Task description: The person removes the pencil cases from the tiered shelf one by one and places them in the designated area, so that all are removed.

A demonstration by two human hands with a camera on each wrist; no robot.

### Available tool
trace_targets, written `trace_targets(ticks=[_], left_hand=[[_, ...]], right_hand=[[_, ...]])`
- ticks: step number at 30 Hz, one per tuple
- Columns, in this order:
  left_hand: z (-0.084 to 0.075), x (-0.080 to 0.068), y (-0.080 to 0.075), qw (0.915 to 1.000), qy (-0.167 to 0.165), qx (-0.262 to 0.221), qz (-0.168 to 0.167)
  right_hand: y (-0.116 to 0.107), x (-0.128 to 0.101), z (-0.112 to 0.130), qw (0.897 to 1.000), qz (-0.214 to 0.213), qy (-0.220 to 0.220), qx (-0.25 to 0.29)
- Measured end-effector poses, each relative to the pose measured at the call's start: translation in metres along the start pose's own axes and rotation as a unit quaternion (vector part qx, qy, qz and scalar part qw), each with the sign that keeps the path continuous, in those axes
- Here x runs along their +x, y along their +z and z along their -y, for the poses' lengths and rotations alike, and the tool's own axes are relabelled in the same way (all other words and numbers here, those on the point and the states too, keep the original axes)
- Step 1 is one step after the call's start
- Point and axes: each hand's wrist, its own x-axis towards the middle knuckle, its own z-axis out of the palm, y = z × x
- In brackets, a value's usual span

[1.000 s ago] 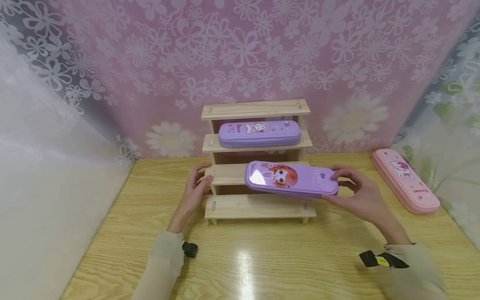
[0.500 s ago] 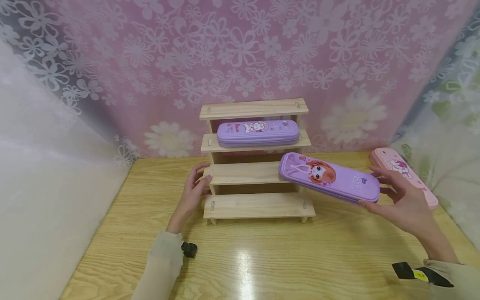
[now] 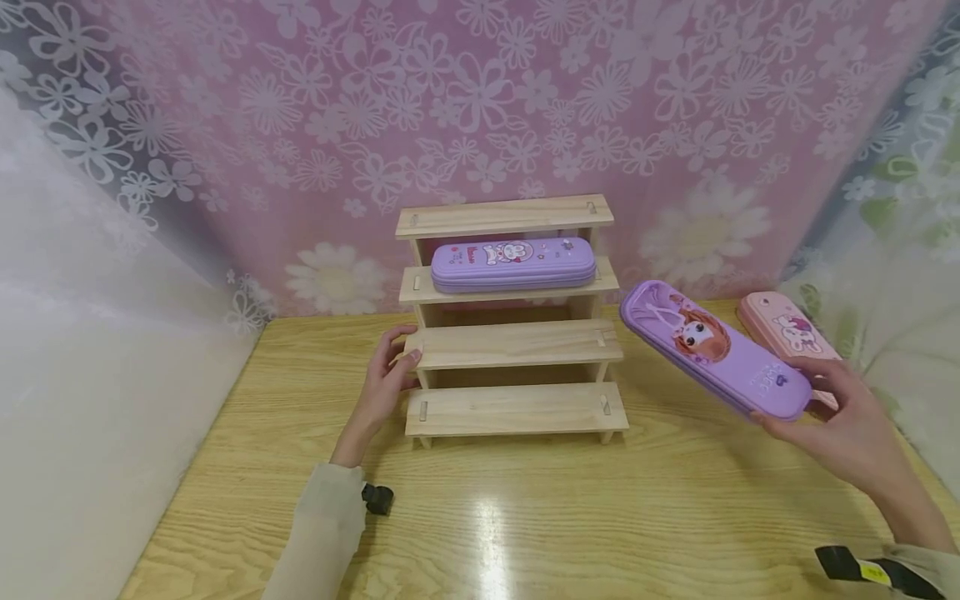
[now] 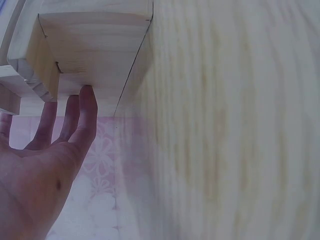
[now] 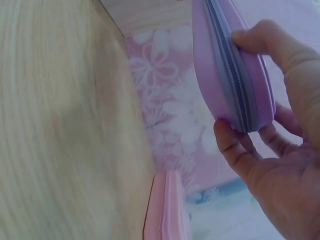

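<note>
My right hand (image 3: 847,425) pinches a purple pencil case (image 3: 723,354) with a red-haired doll picture by its right end. The case hangs in the air, tilted, right of the wooden step shelf (image 3: 517,408). In the right wrist view, my thumb presses near the zip of the purple pencil case (image 5: 225,75), with fingers against its far side. My left hand (image 3: 384,379) grips the left end of the shelf's third step; in the left wrist view its fingers (image 4: 86,112) touch the side panel. A lilac pencil case with a rabbit (image 3: 513,264) lies on the second step.
A pink pencil case with a rabbit (image 3: 787,325) lies at the table's back right, partly hidden behind the held case and hand. The shelf stands on a wood-grain table (image 3: 450,517). Floral curtains (image 3: 330,125) hang behind and along both sides.
My right hand has carried the doll pencil case off the front of the third step to the right, tilting it more steeply. My left hand has stayed on the shelf.
</note>
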Motion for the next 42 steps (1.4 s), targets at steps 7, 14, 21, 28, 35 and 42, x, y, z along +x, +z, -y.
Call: trace_targets(ticks=[7, 14, 21, 28, 35, 42], left_hand=[[-0.010, -0.004, 0.003, 0.9999, -0.009, 0.005, -0.007], [-0.013, -0.004, 0.005, 0.9999, -0.012, 0.006, -0.005], [-0.016, -0.005, 0.006, 0.9998, -0.015, 0.006, -0.009], [-0.014, -0.004, 0.005, 0.9998, -0.019, 0.003, -0.010], [-0.013, -0.004, 0.005, 0.9999, -0.009, 0.001, -0.008], [-0.012, -0.004, 0.005, 0.9999, -0.007, 0.000, -0.008]], right_hand=[[-0.004, -0.004, -0.015, 0.992, -0.038, 0.095, -0.077], [0.002, -0.005, -0.035, 0.976, -0.074, 0.147, -0.144], [0.005, -0.001, -0.045, 0.960, -0.057, 0.211, -0.174], [0.008, 0.003, -0.048, 0.949, -0.039, 0.251, -0.186], [0.010, 0.007, -0.051, 0.950, -0.041, 0.242, -0.193], [0.014, 0.007, -0.052, 0.958, -0.048, 0.199, -0.202]])
